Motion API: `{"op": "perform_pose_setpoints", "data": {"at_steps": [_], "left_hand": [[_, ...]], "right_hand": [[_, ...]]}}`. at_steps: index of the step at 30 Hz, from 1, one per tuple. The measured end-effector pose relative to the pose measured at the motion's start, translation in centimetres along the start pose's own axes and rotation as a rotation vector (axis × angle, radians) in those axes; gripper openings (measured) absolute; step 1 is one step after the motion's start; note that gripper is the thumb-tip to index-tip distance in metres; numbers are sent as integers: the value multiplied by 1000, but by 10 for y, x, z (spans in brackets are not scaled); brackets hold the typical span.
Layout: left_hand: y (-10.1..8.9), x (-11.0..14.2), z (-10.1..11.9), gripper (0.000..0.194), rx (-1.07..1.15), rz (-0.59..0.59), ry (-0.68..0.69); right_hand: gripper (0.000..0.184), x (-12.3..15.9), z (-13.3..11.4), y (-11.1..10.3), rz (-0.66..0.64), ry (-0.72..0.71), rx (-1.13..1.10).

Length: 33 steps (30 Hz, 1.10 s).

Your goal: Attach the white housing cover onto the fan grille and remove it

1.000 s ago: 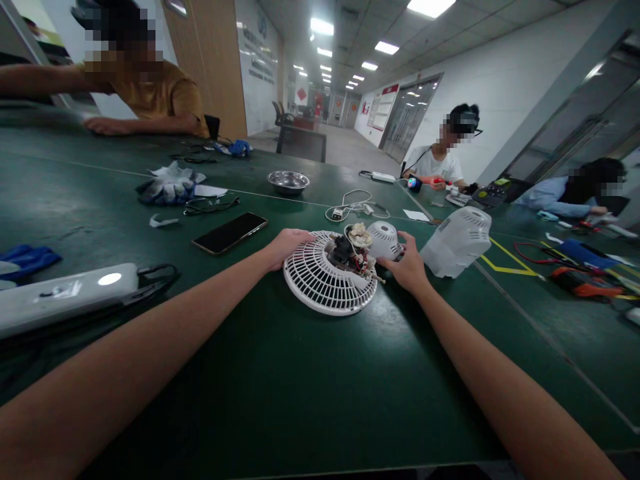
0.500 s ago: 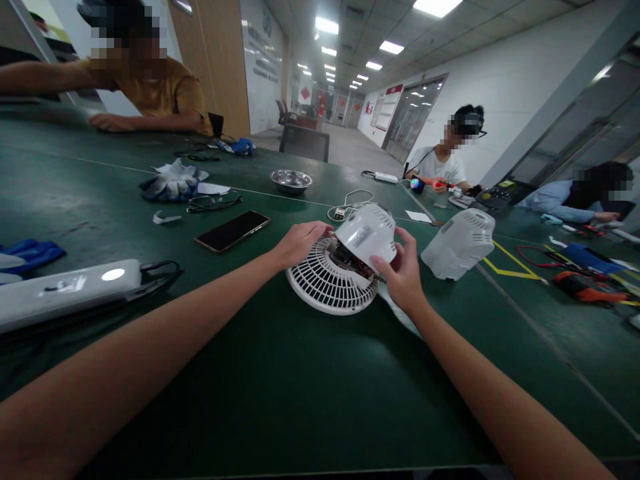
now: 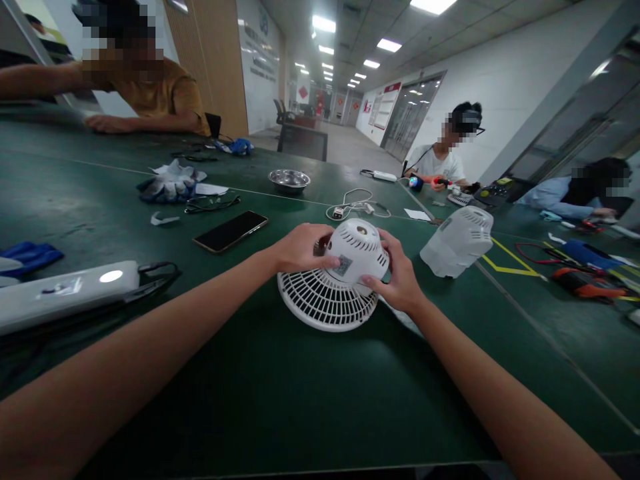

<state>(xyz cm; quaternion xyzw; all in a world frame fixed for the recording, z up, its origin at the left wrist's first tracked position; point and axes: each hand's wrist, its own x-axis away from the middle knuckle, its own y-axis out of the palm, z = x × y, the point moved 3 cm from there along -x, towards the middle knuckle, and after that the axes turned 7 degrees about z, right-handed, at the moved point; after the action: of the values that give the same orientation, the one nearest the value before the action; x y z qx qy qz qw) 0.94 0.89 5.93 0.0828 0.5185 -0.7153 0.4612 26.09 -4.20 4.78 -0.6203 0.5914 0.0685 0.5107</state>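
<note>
1. cover [image 3: 357, 257] sits over the grille [image 3: 325, 305] on your bench [image 3: 300, 400]
2. your left grip [image 3: 305, 247] and right grip [image 3: 400, 275] are both curled partway closed around it, one each side
3. looks like light, stiff plastic, probably a bit slick, slots [image 3: 381, 258] maybe brittle, so hold the smooth lower sides

- Office space in workshop use.
- Long green desk [image 3: 300, 400] marked with yellow tape [image 3: 513, 270]; 3 other people [image 3: 175, 97] around it.
- Work gloves [image 3: 167, 190], loose cord [image 3: 357, 195].
- Ceiling light panels [image 3: 324, 24], glass doors [image 3: 414, 110], red-topped notice board [image 3: 387, 112], mesh-backed chair [image 3: 303, 142].
</note>
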Motion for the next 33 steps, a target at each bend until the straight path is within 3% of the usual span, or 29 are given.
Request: {"op": "perform_pose_setpoints", "data": {"at_steps": [6,11,21,33], "left_hand": [[3,-2,9,65,65,-113,-18],[3,-2,10,69,61,-164,-69],[3,-1,11,67,116,-111,-72],[1,0,9,77,62,-124,-18]], "right_hand": [[93,1,-3,-2,-89,59,-32],[104,-1,-2,-1,-90,96,-28],[101,-3,-3,2,-62,109,-20],[108,0,5,-3,-119,-33,47]]}}
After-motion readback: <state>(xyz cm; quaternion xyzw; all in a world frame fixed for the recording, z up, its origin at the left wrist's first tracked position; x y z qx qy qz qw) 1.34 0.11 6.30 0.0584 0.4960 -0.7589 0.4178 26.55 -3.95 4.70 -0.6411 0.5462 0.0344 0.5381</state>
